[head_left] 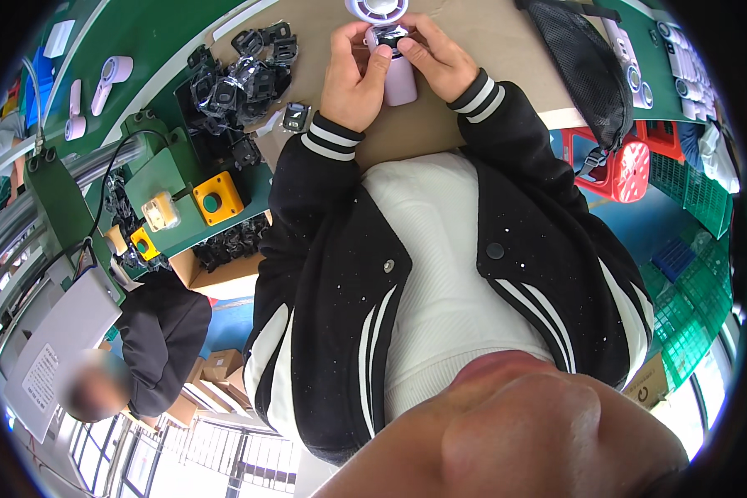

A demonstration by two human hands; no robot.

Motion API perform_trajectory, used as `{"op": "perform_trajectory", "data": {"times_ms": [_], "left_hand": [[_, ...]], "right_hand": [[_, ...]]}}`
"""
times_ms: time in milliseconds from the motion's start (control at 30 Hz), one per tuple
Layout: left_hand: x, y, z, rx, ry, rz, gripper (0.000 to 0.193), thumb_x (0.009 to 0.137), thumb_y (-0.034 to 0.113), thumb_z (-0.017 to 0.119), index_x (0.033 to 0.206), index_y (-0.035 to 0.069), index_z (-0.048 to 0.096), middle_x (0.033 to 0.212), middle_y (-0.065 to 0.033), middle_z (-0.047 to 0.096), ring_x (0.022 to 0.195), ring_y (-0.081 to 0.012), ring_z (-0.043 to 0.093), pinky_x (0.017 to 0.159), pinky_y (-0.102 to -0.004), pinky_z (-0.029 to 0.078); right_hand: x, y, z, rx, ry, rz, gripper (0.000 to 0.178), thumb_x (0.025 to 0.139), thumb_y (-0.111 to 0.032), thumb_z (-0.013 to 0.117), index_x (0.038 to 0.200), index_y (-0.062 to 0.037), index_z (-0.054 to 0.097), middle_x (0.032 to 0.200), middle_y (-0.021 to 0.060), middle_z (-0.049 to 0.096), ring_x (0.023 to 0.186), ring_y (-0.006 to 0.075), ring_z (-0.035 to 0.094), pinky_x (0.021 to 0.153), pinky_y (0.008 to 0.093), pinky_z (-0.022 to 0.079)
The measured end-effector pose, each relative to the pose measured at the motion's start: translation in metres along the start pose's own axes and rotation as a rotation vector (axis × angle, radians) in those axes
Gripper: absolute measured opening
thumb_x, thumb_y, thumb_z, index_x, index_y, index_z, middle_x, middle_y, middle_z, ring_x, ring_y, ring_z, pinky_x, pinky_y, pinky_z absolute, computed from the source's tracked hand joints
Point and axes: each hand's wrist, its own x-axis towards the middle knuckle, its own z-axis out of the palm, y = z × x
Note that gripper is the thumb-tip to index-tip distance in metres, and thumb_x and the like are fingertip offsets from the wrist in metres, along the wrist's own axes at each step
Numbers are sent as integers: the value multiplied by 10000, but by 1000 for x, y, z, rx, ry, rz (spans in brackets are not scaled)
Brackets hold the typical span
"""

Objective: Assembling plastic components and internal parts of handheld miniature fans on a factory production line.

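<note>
A lilac handheld fan (pixel 401 85) with a round head is between my hands at the top of the head view, over the brown work surface. My left hand (pixel 350 85) grips it from the left, thumb on the neck. From the other side my right hand (pixel 442 63) holds it with thumb and fingers. A shiny clear and dark piece (pixel 388 36) sits at the fan's neck under both thumbs; its exact shape is partly hidden. Left of my left hand lies a heap of black plastic parts (pixel 241 79) in clear wrap. One more such part (pixel 295 117) lies near my left cuff.
A black mesh bag (pixel 579 70) lies on the right, beside several lilac fans (pixel 687 79). More fans (pixel 111 81) rest on the green surface at left. Yellow button boxes (pixel 218 198) are at the left machine, near another person (pixel 162 340). A red stool (pixel 627 170) stands at right.
</note>
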Motion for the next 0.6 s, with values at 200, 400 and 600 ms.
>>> {"op": "perform_trajectory", "data": {"times_ms": [200, 400, 600], "left_hand": [[-2, -4, -5, -99, 15, 10, 341, 895, 96, 655, 1170, 4, 475, 927, -88, 616, 775, -130, 598, 659, -265, 496], [-1, 2, -5, -9, 36, 35, 297, 886, 97, 665, 1111, 10, 491, 886, -78, 621, 727, -116, 585, 652, -261, 487], [-11, 8, -11, -133, 23, 113, 271, 925, 87, 615, 1138, -22, 488, 1065, -97, 576, 949, -142, 563, 848, -285, 468]], "right_hand": [[1, 6, 8, 144, 10, -14, 291, 991, -113, 504, 1265, -22, 468, 1066, 100, 616, 995, 179, 578, 889, 302, 460], [5, -5, 12, 18, 115, -46, 253, 954, -129, 554, 1190, -46, 518, 1014, 157, 645, 936, 272, 635, 833, 342, 500], [4, -10, 25, 522, 85, -23, 228, 952, -131, 588, 1156, -47, 528, 993, 32, 594, 935, 103, 567, 841, 277, 489]]}}
